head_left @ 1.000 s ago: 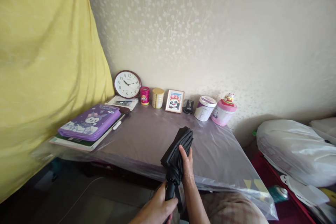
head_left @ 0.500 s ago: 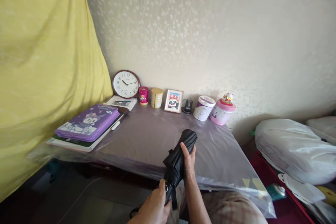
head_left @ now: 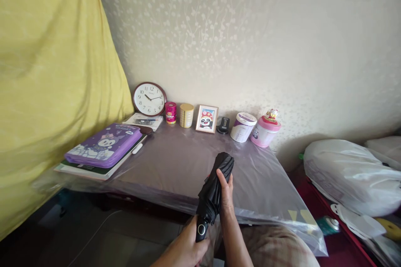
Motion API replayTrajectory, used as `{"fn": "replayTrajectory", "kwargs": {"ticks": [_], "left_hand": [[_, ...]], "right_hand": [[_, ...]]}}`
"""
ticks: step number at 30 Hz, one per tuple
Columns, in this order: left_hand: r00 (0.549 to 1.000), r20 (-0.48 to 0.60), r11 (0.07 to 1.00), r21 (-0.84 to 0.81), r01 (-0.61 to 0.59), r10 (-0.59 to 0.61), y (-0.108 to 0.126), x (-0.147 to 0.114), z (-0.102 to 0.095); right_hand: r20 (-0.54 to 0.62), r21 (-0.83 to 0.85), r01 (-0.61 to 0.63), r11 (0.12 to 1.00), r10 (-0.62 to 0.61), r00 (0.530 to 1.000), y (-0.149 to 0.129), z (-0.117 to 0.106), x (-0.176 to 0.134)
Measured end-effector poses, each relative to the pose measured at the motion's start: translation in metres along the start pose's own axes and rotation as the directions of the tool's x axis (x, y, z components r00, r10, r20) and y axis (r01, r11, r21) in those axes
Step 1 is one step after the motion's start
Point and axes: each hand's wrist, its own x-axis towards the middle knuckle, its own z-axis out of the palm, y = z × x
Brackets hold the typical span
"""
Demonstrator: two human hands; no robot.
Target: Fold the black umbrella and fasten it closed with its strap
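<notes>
A folded black umbrella (head_left: 213, 194) slants up and to the right over the near edge of the table. Its handle, with a round ringed button, sits in my left hand (head_left: 189, 242), whose fingers are wrapped round it. Higher up, my right hand (head_left: 226, 190) grips the gathered canopy from the right side, with the thumb lying along the cloth. The canopy's far side hides most of my right fingers.
The plastic-covered table (head_left: 169, 167) bears a purple case (head_left: 105, 146) on books at left. Along the wall stand a clock (head_left: 150, 99), tins, a picture frame (head_left: 207, 119), a white tub (head_left: 243, 127) and a pink jar (head_left: 265, 132). A white bag (head_left: 351, 175) lies at right.
The umbrella has turned about its length, so the handle's button now faces me. My left hand has rolled with the handle; my right hand keeps its place on the canopy.
</notes>
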Motion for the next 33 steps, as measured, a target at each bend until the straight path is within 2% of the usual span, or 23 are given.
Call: {"fn": "replayTrajectory", "kwargs": {"ticks": [2,5,8,10,13,15,16,18,22,25,27,29,33], "left_hand": [[0.995,-0.101,0.991,0.135,-0.007,0.021,-0.002,0.0,0.0],[0.98,-0.192,0.94,0.342,0.019,0.05,-0.001,-0.001,-0.002],[0.982,-0.178,0.905,0.425,0.018,0.064,0.005,-0.005,-0.008],[0.995,-0.081,0.95,0.311,-0.033,0.062,0.011,-0.008,-0.011],[0.99,0.136,0.999,-0.011,-0.046,0.047,0.019,-0.011,-0.012],[0.982,0.187,0.997,-0.081,-0.012,0.027,0.018,-0.009,-0.009],[0.986,0.164,0.998,-0.054,-0.009,0.018,0.015,-0.007,-0.007],[0.999,0.043,0.998,0.057,0.02,-0.022,0.006,-0.002,-0.002],[0.983,-0.176,0.933,0.359,0.011,0.056,-0.015,0.005,0.0],[0.978,-0.195,0.879,0.476,0.025,0.078,-0.016,0.003,-0.009],[0.987,-0.149,0.883,0.469,0.011,0.067,-0.009,-0.001,-0.019],[0.988,-0.098,0.901,0.43,-0.063,0.116,0.002,-0.005,-0.03],[0.967,-0.216,0.95,0.306,-0.066,0.136,0.026,-0.004,-0.038]], "right_hand": [[0.019,-0.021,-0.04,0.999,0.04,0.999,-0.001,0.002,-0.001],[-0.016,-0.072,-0.021,0.997,0.02,1.0,-0.001,0.004,-0.001],[-0.09,-0.114,-0.018,0.993,0.008,0.996,-0.001,0.002,0.0],[-0.116,-0.133,-0.038,0.99,0.023,0.993,-0.001,-0.001,0.002],[-0.107,-0.113,-0.053,0.992,0.041,0.993,0.001,-0.007,0.005],[-0.077,-0.086,-0.065,0.994,0.058,0.995,0.003,-0.009,0.006],[-0.065,-0.076,-0.07,0.995,0.065,0.996,0.004,-0.009,0.007],[-0.057,-0.074,-0.072,0.995,0.068,0.996,0.006,-0.009,0.007],[-0.097,-0.096,-0.068,0.993,0.059,0.994,0.01,-0.007,0.006],[-0.127,-0.094,-0.075,0.993,0.062,0.99,0.013,-0.006,0.005],[-0.149,-0.094,-0.069,0.993,0.054,0.987,0.014,-0.005,0.004],[-0.181,-0.105,-0.058,0.993,0.039,0.983,0.012,-0.003,0.003],[-0.245,-0.165,-0.036,0.986,-0.005,0.97,0.006,0.003,-0.001]]}}
